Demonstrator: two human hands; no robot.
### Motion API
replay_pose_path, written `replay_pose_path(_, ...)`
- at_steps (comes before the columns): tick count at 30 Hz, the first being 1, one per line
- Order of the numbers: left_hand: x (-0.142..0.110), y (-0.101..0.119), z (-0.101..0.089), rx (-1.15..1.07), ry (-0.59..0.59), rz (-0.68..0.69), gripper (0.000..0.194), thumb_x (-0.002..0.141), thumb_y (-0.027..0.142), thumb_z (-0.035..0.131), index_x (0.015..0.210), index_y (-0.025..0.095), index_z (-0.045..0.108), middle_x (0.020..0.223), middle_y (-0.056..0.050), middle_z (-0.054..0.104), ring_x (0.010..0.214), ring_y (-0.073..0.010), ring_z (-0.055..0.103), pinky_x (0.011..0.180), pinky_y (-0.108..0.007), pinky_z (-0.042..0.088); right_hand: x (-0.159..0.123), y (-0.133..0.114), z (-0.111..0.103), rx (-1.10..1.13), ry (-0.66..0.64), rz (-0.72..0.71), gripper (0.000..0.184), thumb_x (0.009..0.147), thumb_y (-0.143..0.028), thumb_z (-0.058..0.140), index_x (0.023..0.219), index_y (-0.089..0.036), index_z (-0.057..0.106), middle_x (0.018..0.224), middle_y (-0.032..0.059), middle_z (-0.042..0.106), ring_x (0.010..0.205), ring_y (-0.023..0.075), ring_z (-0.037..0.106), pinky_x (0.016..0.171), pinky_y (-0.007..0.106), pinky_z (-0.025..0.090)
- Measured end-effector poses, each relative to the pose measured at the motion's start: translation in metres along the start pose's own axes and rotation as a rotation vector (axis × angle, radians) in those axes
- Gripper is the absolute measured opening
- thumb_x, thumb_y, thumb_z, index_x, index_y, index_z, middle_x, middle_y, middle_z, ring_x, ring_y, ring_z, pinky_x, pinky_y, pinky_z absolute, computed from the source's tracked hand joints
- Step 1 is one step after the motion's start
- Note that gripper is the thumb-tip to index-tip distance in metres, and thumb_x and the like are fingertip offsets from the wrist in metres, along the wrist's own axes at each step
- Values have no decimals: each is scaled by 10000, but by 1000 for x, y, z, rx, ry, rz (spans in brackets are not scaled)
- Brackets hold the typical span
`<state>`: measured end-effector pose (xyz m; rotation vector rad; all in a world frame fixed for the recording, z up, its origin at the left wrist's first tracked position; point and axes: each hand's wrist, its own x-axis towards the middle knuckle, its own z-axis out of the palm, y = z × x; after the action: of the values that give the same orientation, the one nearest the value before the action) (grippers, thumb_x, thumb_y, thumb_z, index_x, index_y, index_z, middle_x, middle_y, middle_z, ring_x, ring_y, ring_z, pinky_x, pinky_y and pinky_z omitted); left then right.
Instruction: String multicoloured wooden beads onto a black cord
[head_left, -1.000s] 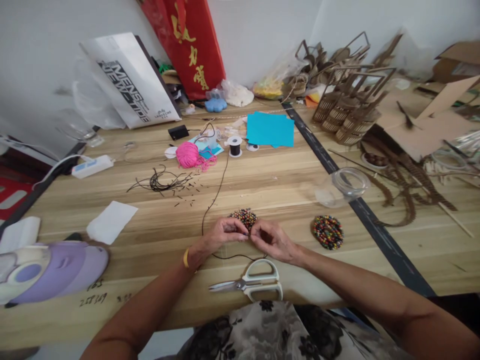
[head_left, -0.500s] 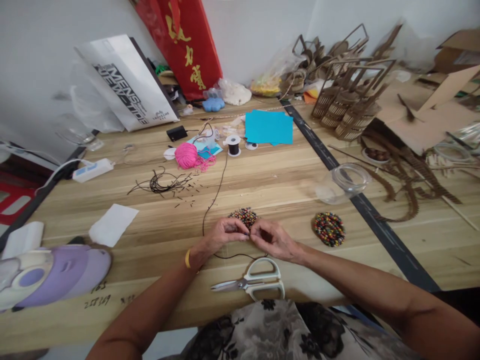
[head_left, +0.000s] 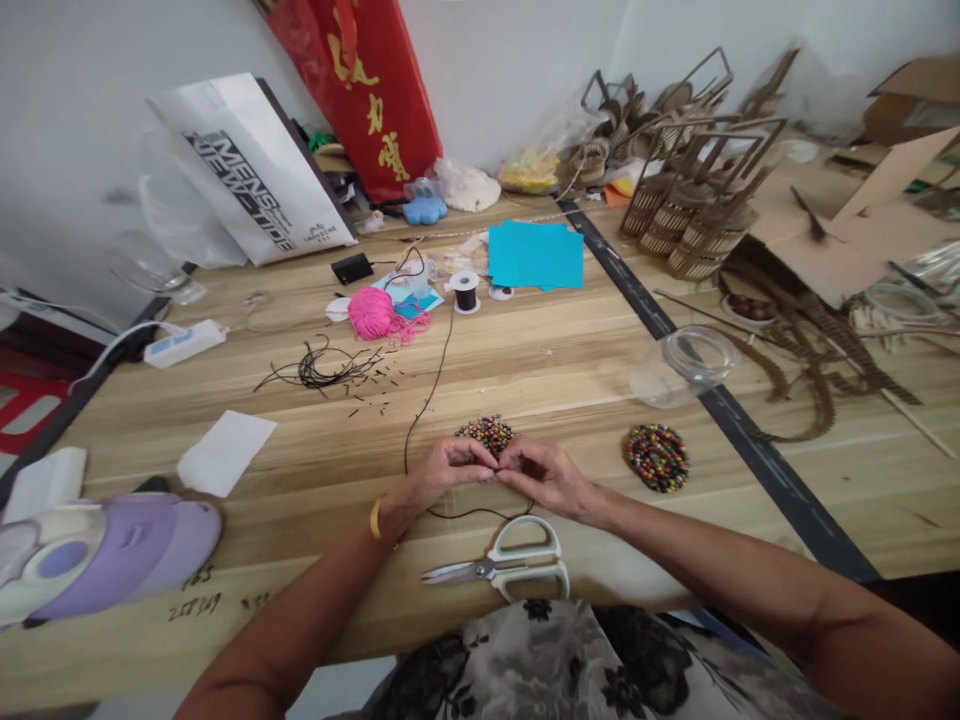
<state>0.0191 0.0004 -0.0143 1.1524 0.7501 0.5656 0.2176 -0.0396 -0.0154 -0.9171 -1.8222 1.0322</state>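
Note:
My left hand (head_left: 444, 472) is closed in a pinch, its fingertips meeting those of my right hand (head_left: 551, 478), which pinches too. Between them is a small dark bit of black cord (head_left: 480, 513), whose loop hangs below both hands; the fingers hide exactly how it is held. That cord runs back to a white spool of black cord (head_left: 466, 295). Just beyond my fingertips lies a heap of multicoloured beads (head_left: 487, 433), partly covered by the hands. White-handled scissors (head_left: 499, 568) rest on the table close to my body. A coiled strand of coloured beads (head_left: 657, 458) lies to the right.
Black cord offcuts (head_left: 322, 368) and pink yarn (head_left: 372, 313) lie to the left. Further back are blue sheets (head_left: 535, 255). A clear tape roll (head_left: 699, 356) and woven baskets (head_left: 709, 240) stand right. A purple device (head_left: 142, 550) and white paper (head_left: 226, 452) sit left.
My fingertips have shifted very slightly at the pinch, and the dark bit between them shows less. The things on the table stay where they were.

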Motion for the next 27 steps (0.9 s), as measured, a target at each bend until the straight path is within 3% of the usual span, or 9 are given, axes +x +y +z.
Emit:
replay_pose_path(10, 0, -1, 2, 0, -13, 6, 306, 594, 293, 831, 711, 97, 628, 668, -23, 661, 609, -94, 583, 617, -207, 430, -2, 1, 1, 88, -26, 34, 259, 844, -405, 624, 838, -160, 540, 675, -11, 543, 554, 82, 464, 491, 191, 391)
replay_pose_path(17, 0, -1, 1, 42, -27, 7, 294, 598, 317, 825, 691, 98, 653, 675, -30, 670, 627, -108, 595, 638, -220, 442, 2, -2, -1, -26, -39, -130, 193, 843, -343, 636, 846, -162, 568, 759, 37, 578, 645, 122, 503, 566, 230, 416)
replay_pose_path(22, 0, 0, 1, 53, -49, 26, 283, 612, 329, 816, 674, 101, 660, 695, -32, 663, 661, -113, 594, 668, -226, 444, 2, -5, -2, -60, -80, -149, 115, 863, -255, 562, 792, -169, 533, 697, 12, 521, 618, 116, 465, 566, 233, 387)
replay_pose_path(27, 0, 2, 0, 68, -31, 37, 288, 622, 338, 808, 657, 102, 647, 680, -26, 643, 635, -104, 564, 642, -218, 427, -1, -4, -5, -60, -114, -164, 275, 854, -342, 526, 652, -186, 423, 631, -14, 443, 576, 110, 394, 537, 240, 335)
